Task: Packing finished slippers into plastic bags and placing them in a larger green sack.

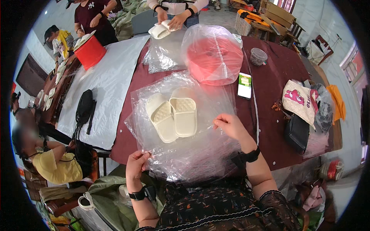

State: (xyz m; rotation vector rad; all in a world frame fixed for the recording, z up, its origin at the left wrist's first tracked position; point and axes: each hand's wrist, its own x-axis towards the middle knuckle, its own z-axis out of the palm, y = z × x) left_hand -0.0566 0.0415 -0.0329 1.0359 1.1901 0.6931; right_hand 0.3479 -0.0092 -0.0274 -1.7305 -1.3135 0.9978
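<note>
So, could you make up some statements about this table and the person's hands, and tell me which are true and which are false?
1. The cream slippers lie on clear plastic. True.
2. The right hand is gripping a slipper. False: it is apart from both, to their right.
3. The left hand is at the plastic's near left edge. True.
4. The phone has a dark screen. False: its screen is lit.
5. The big red bundle is unwrapped. False: see-through plastic covers it.
6. Across the table, another person holds pale footwear. True.

Phone (244, 85) near round clear tub (258, 56)
</note>
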